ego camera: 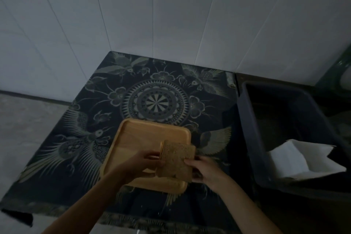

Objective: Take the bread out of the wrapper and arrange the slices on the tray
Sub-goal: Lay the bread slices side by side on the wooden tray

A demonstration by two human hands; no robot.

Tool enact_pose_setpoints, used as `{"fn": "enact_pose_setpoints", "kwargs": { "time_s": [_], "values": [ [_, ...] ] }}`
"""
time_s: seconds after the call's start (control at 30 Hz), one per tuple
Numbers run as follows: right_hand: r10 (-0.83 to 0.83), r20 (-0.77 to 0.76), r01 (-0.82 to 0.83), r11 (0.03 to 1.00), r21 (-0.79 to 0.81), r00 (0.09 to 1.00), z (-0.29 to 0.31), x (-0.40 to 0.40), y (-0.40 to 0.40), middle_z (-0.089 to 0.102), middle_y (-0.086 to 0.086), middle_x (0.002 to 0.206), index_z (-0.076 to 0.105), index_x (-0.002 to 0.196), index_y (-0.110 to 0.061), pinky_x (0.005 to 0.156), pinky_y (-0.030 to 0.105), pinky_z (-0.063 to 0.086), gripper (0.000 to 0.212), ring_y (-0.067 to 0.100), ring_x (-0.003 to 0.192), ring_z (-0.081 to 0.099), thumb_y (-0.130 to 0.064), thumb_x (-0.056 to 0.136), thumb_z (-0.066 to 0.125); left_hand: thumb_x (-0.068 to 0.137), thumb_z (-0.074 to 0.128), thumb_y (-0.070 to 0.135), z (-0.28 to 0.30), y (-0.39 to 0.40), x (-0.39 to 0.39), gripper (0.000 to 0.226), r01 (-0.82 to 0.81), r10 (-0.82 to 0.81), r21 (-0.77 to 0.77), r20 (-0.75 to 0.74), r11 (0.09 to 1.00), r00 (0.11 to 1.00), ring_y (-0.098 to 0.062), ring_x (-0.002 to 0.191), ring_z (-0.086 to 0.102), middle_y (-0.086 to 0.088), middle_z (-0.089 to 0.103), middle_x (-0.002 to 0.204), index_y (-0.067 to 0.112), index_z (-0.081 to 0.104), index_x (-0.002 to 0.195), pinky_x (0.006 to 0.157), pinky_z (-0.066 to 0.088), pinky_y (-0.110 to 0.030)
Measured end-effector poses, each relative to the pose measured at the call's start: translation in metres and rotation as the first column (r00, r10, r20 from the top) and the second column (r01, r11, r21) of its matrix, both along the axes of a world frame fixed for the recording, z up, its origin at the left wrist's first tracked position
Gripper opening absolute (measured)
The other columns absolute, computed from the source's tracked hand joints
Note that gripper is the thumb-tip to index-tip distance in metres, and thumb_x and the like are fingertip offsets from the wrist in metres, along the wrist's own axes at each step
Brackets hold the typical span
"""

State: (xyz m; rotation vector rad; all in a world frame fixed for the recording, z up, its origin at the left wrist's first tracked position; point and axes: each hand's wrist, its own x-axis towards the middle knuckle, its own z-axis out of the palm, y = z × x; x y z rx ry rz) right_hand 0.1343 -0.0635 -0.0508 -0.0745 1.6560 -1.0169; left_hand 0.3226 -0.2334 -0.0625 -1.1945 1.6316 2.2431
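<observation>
A stack of brown bread slices (175,159) hangs just above the right front part of a square wooden tray (140,137). My left hand (140,165) grips the stack's left side, and my right hand (205,169) grips its right lower edge. No wrapper is on the bread. A crumpled white wrapper (302,157) lies inside the dark bin at the right. The tray's bare wood shows no slices lying on it.
The tray rests on a dark patterned cloth (157,100) covering a table in a corner of white tiled walls. A dark blue plastic bin (252,129) stands close to the tray's right side. The scene is dim.
</observation>
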Motion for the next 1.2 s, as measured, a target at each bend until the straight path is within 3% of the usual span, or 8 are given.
{"fn": "enact_pose_setpoints", "kwargs": {
  "time_s": [0.13,0.37,0.53,0.67,0.87,0.97,1.1,1.2],
  "values": [
    [-0.040,-0.013,0.041,0.997,0.063,0.999,-0.023,0.014,-0.007,0.081,0.000,0.101,0.078,0.105,-0.019,0.070,0.030,0.062,0.020,0.018,0.098,0.074,-0.025,0.086,0.080,0.082,0.081,0.020,-0.023,-0.008,0.005,0.038,0.028,-0.031,0.038,0.059,0.999,0.998,-0.024,0.107,0.070,-0.006,0.075,0.114,0.025,0.070,0.118,0.077,0.059,-0.031],
    [-0.081,-0.024,0.082,0.995,0.059,0.996,-0.040,0.023,-0.007,0.077,-0.002,0.106,0.070,0.112,-0.023,0.059,0.027,0.061,0.028,0.014,0.095,0.073,-0.025,0.086,0.080,0.088,0.074,0.017,-0.049,-0.010,0.003,0.016,0.048,-0.052,0.031,0.139,0.998,0.989,-0.015,0.089,0.075,-0.002,0.077,0.105,0.023,0.074,0.103,0.067,0.059,-0.025],
    [-0.077,-0.040,0.079,0.996,0.051,0.996,-0.050,0.020,-0.006,0.073,-0.001,0.111,0.067,0.116,-0.024,0.061,0.028,0.062,0.032,0.014,0.097,0.071,-0.025,0.087,0.080,0.090,0.072,0.015,-0.059,-0.007,0.000,0.025,0.071,-0.066,-0.027,0.159,0.997,0.985,-0.023,0.101,0.072,-0.005,0.074,0.111,0.018,0.070,0.115,0.080,0.062,-0.033],
    [-0.064,-0.048,0.066,0.997,0.042,0.997,-0.057,0.018,-0.006,0.070,-0.002,0.116,0.065,0.122,-0.025,0.065,0.029,0.063,0.037,0.014,0.100,0.070,-0.027,0.088,0.079,0.091,0.070,0.014,-0.058,-0.003,-0.002,0.028,0.054,-0.050,-0.019,0.171,0.998,0.984,-0.019,0.096,0.071,-0.004,0.072,0.111,0.017,0.067,0.119,0.067,0.058,-0.024],
    [-0.045,-0.043,0.046,0.999,0.027,0.998,-0.061,0.014,-0.003,0.068,-0.004,0.117,0.061,0.129,-0.024,0.062,0.028,0.062,0.044,0.013,0.101,0.068,-0.029,0.089,0.078,0.089,0.072,0.013,-0.056,0.003,-0.002,0.032,0.036,-0.020,-0.090,0.176,0.995,0.984,-0.019,0.100,0.069,-0.001,0.068,0.113,0.024,0.065,0.117,0.073,0.060,-0.031],
    [-0.052,-0.040,0.052,0.999,0.013,0.998,-0.062,0.011,0.000,0.070,-0.001,0.117,0.063,0.126,-0.021,0.072,0.034,0.065,0.041,0.017,0.101,0.071,-0.032,0.089,0.079,0.088,0.071,0.010,-0.051,0.008,-0.004,0.037,0.031,0.003,-0.182,0.185,0.983,0.983,-0.018,0.097,0.067,0.001,0.066,0.111,0.022,0.063,0.122,0.069,0.057,-0.028],
    [-0.085,0.035,0.086,0.995,-0.047,0.996,-0.057,0.009,0.008,0.075,-0.003,0.107,0.068,0.111,-0.019,0.059,0.022,0.061,0.029,0.006,0.080,0.077,-0.029,0.087,0.081,0.086,0.067,-0.005,-0.047,0.018,-0.005,0.048,0.037,0.019,-0.268,0.201,0.963,0.979,-0.025,0.092,0.066,-0.016,0.063,0.125,0.005,0.058,0.133,0.063,0.052,-0.025],
    [-0.089,0.047,0.092,0.994,-0.067,0.995,-0.058,0.009,0.013,0.075,-0.002,0.109,0.069,0.109,-0.021,0.059,0.020,0.060,0.025,0.008,0.086,0.076,-0.025,0.087,0.081,0.086,0.065,-0.009,-0.044,0.027,-0.006,0.051,0.027,0.041,-0.318,0.207,0.948,0.977,-0.026,0.096,0.067,-0.015,0.064,0.123,0.000,0.057,0.135,0.065,0.053,-0.021]
  ]
}}
